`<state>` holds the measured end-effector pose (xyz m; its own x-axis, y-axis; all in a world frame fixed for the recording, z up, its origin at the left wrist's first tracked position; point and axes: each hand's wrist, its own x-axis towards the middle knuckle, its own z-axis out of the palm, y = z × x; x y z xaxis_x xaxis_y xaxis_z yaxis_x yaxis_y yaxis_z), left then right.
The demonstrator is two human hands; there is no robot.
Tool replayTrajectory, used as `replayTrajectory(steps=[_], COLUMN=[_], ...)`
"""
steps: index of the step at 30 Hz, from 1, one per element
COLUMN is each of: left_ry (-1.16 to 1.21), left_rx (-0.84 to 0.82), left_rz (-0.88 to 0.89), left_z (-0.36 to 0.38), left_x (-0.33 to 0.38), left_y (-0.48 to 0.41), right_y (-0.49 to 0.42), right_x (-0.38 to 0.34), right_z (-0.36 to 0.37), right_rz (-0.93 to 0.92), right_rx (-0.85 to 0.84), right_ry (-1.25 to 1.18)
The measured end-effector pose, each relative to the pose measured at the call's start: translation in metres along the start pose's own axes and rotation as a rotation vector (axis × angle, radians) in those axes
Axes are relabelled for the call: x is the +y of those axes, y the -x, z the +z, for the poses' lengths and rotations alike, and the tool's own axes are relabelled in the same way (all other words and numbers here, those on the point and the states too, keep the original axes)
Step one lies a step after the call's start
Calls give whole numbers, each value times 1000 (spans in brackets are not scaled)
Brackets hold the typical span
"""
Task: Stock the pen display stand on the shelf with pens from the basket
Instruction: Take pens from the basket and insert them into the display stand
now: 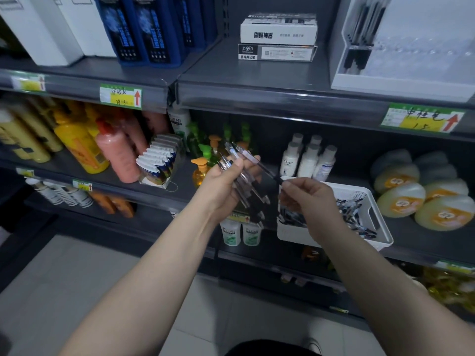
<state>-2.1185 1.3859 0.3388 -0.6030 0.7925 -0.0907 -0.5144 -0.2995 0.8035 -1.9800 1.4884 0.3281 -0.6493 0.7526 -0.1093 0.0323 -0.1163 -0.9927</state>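
Pens [250, 185] fill left hand [223, 186]; right hand [308, 201] pinches 1.

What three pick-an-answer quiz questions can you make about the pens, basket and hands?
1. Where is the pen display stand? A: top shelf, right side. B: on the floor. C: bottom shelf.
2. What colour is the basket? A: red. B: blue. C: white.
3. What is the left hand doing? A: hanging empty. B: gripping a bunch of pens. C: pressing a bottle.
Answers: 1 A, it stands on the highest shelf seen, at right. 2 C, its walls are white. 3 B, its fingers curl round several pens; the right hand pinches one pen.
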Motion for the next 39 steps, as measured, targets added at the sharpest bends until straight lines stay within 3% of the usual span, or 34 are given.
replayTrajectory(steps=[7,17,21,24,31,39], left_ry=[-41,-118,-172,-268,-401,-553], left_rx=[13,98,-72,-230,-212,-253], left_rz=[-20,67,-19,-42,68,149], left_z=[3,19,31,46,86,130], left_x=[-1,17,33,39,51,69], left_y=[5,8,11,11,-6,-24], right_y=[7,9,2,-5,-22,-25], right_x=[1,-18,-61,-95,-134,-173], right_z=[0,4,3,8,1,-9], right_rz=[133,78,-188,-249,-218,-354], right_rx=[-119,-218,-160,-228,-33,151], right_ry=[158,304,373,209,121,34])
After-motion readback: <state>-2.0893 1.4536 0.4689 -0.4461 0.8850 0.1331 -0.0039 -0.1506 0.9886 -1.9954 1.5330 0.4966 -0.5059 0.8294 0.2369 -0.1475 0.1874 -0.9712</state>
